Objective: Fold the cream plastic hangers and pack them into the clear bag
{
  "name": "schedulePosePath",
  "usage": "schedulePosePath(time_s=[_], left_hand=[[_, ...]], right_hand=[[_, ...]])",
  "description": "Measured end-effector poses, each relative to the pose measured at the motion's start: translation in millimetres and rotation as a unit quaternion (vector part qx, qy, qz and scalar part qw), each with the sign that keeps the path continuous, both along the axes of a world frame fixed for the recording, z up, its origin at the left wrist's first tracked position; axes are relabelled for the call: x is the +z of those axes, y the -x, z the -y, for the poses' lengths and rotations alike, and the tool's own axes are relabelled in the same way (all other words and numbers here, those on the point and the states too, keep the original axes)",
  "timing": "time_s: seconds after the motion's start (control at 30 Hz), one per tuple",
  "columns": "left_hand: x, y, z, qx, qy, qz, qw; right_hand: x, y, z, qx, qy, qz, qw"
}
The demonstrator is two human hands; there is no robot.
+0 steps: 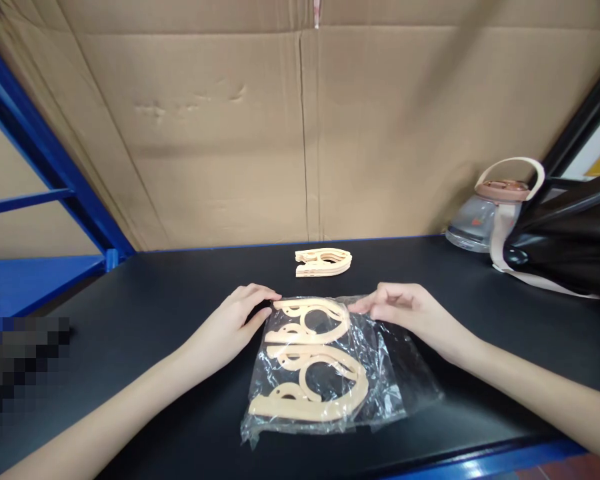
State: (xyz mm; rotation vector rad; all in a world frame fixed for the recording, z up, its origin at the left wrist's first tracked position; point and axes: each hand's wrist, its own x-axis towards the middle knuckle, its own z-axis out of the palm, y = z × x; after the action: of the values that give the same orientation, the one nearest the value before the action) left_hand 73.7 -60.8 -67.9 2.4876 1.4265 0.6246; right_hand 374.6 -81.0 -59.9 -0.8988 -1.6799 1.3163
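Note:
A clear plastic bag (380, 373) lies on the black table top (130, 320) in front of me. Inside it are two flat beige curved plastic pieces, one (313, 320) near the bag's far end and one (315, 390) nearer to me. My left hand (235, 320) pinches the far left end of the upper piece at the bag's mouth. My right hand (405, 310) has its fingers curled together on the bag's far right edge beside that piece. A small stack of the same beige pieces (323, 262) sits further back on the table, untouched.
A large cardboard sheet (300, 133) stands behind the table. At the right are a clear water bottle with a pink lid and strap (485, 217) and a black bag (570, 240). Blue shelf framing (45, 167) runs along the left.

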Motion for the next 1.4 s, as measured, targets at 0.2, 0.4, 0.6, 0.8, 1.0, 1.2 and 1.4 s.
schedulePosePath(time_s=[0.2,0.4,0.6,0.8,1.0,1.2,1.4], left_hand=[[-5.3,2.5,-3.0,-0.006,-0.013,-0.002,1.000],[-3.6,1.9,-1.0,-0.005,-0.010,-0.002,1.000],[3.4,-3.1,4.5,-0.015,-0.005,0.004,1.000],[6.7,-6.0,5.5,-0.013,0.009,0.021,1.000],[9.3,-8.8,8.0,0.012,0.080,0.094,0.992],[8.9,-8.3,8.6,0.032,0.099,0.143,0.984],[7.4,-5.5,7.4,0.053,0.079,0.121,0.988]], right_hand=[[7.6,-9.9,3.2,0.177,-0.189,0.136,0.956],[-2.1,-6.6,-1.7,0.087,-0.272,0.247,0.926],[4.6,4.1,-0.2,0.201,-0.326,0.336,0.860],[12.9,27.0,-7.1,0.196,-0.344,0.352,0.849],[5.7,46.4,-14.0,0.251,-0.355,0.306,0.847],[3.8,52.9,-19.8,0.234,-0.384,0.300,0.841],[14.4,33.2,-12.5,0.233,-0.351,0.309,0.853]])
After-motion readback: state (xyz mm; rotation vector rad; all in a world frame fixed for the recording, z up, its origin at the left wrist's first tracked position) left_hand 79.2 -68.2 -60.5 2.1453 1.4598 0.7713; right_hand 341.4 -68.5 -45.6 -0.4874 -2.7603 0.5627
